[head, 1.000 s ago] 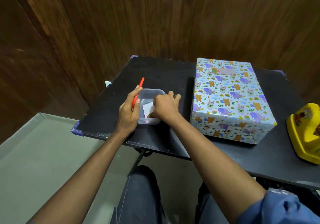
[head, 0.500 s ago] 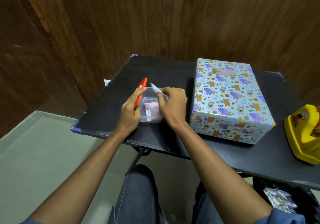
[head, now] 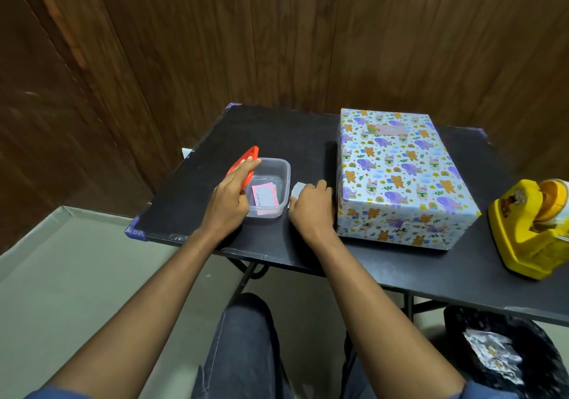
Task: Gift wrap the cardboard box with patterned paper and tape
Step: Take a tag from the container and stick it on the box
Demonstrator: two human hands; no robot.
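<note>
Head view: black counter [head: 277,130] against brown wood-panel wall [head: 277,35], grey floor [head: 77,269] below. Left hand [head: 229,197] grips red lid [head: 246,160]; right hand [head: 312,206] pinches white paper [head: 297,189].

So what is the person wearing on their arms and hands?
Both forearms are bare, with no gloves on the left hand or the right hand. No watch or bracelet shows on either wrist. Blue sleeves peek in at the bottom corners of the picture, pushed up near the elbows. The person also wears dark jeans.
</note>
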